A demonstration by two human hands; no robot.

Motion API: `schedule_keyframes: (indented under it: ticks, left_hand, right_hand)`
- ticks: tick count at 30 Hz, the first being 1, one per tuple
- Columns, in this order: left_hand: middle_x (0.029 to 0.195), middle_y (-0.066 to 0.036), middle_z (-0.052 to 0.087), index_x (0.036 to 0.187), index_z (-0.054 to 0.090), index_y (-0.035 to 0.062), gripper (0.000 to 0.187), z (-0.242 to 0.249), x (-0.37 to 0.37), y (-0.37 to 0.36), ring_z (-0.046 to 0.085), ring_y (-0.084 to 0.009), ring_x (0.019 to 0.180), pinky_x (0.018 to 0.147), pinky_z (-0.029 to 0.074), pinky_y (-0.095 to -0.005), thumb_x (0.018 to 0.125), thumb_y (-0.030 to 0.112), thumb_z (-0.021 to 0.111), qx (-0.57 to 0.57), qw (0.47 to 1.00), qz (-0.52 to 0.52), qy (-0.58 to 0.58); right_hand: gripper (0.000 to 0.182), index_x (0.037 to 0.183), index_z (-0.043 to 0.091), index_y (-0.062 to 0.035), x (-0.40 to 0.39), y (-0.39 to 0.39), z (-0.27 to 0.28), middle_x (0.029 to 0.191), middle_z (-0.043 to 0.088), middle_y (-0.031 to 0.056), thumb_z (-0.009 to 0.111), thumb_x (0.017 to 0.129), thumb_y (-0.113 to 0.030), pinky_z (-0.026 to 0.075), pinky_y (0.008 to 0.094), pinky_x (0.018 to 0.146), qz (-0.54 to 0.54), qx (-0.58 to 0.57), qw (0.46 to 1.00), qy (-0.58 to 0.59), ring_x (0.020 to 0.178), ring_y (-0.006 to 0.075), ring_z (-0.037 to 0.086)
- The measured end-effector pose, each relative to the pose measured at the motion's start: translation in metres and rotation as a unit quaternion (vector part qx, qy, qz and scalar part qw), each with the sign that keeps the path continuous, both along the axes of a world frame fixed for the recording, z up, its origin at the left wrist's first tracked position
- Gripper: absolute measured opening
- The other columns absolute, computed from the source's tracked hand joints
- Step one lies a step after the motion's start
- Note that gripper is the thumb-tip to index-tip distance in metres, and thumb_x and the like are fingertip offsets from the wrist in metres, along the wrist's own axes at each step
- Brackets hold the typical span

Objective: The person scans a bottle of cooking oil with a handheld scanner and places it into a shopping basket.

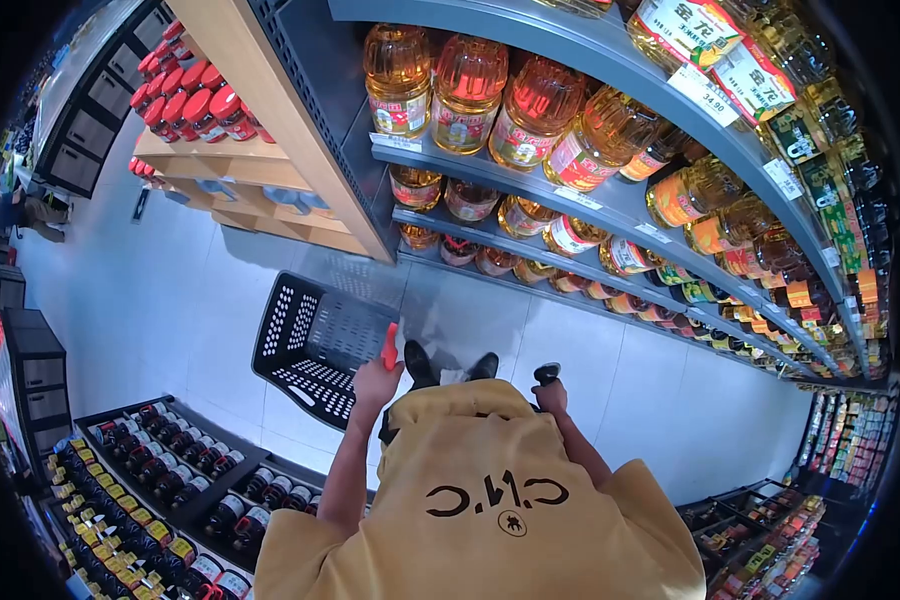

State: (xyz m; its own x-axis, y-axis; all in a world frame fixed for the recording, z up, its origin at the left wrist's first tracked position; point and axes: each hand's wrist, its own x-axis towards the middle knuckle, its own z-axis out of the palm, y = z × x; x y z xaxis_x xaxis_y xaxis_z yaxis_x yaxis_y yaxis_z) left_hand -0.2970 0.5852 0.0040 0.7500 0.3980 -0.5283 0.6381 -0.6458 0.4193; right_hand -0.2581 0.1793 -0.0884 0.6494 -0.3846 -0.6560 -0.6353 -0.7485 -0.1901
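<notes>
My left hand (375, 385) is closed around a red handle (390, 347) beside a black basket (315, 340) with round holes, low over the floor on the left. No goods show inside the basket. On the other side of my body, my right hand (552, 396) is wrapped round a small dark object (547, 373) with a rounded top; what it is cannot be made out. Both hands hang low at my sides, near my dark shoes. Neither hand touches the shelves.
Ahead, a grey shelf (560, 195) holds rows of oil bottles. A wooden rack (260, 150) with red-lidded jars (198, 108) stands at upper left. Dark bottles (175, 470) fill low shelves behind me on the left. A person's legs (45, 215) show at the far left.
</notes>
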Motion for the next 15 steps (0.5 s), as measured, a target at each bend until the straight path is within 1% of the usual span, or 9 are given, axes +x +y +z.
schedule_keyframes:
  ticks: [3, 9, 15]
  left_hand:
    - [0.082, -0.024, 0.068, 0.089, 0.071, 0.0022, 0.044, -0.001, 0.001, 0.001, 0.066, -0.0429, 0.085, 0.077, 0.052, -0.0504, 0.083, 0.045, 0.064, 0.002, 1.000, 0.001, 0.008]
    - [0.081, -0.024, 0.068, 0.090, 0.071, 0.0024, 0.046, 0.001, 0.002, 0.000, 0.066, -0.0426, 0.085, 0.077, 0.052, -0.0501, 0.083, 0.047, 0.064, 0.002, 1.000, 0.002, 0.014]
    - [0.082, -0.024, 0.068, 0.090, 0.071, 0.0021, 0.046, -0.005, 0.001, 0.002, 0.066, -0.0427, 0.085, 0.078, 0.051, -0.0503, 0.083, 0.047, 0.064, 0.001, 1.000, 0.000, 0.017]
  right_hand:
    - [0.051, 0.116, 0.060, -0.0005, 0.000, -0.002, 0.007, 0.111, 0.067, 0.0227, 0.071, 0.072, -0.025, 0.051, 0.0459, 0.091, 0.017, 0.007, 1.000, 0.024, 0.107, 0.0389, 0.063]
    - [0.051, 0.114, 0.060, 0.0009, -0.002, 0.001, 0.014, 0.110, 0.067, 0.0242, 0.072, 0.072, -0.025, 0.050, 0.0467, 0.091, 0.008, 0.006, 1.000, 0.018, 0.107, 0.0394, 0.063]
    - [0.051, 0.115, 0.060, 0.0001, -0.003, 0.000, 0.012, 0.111, 0.067, 0.0232, 0.073, 0.072, -0.026, 0.050, 0.0463, 0.091, 0.013, 0.001, 1.000, 0.027, 0.108, 0.0391, 0.063]
